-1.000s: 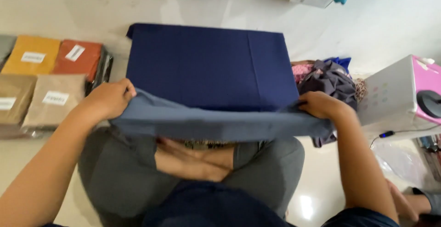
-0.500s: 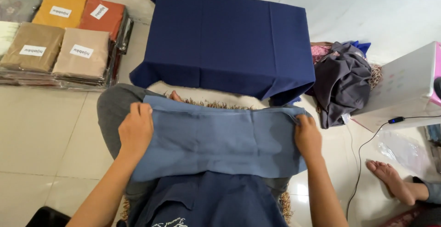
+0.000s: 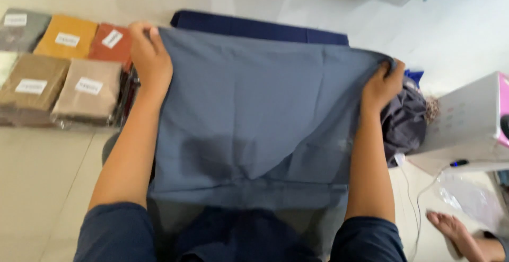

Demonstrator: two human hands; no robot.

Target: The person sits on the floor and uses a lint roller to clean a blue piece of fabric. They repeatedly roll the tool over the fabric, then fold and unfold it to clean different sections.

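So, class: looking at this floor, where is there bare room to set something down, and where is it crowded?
Bare tiled floor lies below the packaged fabric stacks, left of the left hand. More lies at top right, above the white box. It is crowded around the dark clothes pile by the right hand, and under the grey-blue cloth.

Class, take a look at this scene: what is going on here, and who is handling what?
A seated person holds up a grey-blue sheet of fabric, spread out flat in front of them. The left hand grips its upper left corner and the right hand grips its upper right corner. Behind it lies a folded navy-blue cloth on the floor. To the left are flat, labelled fabric packets in plastic; to the right, a dark crumpled garment and a white box.
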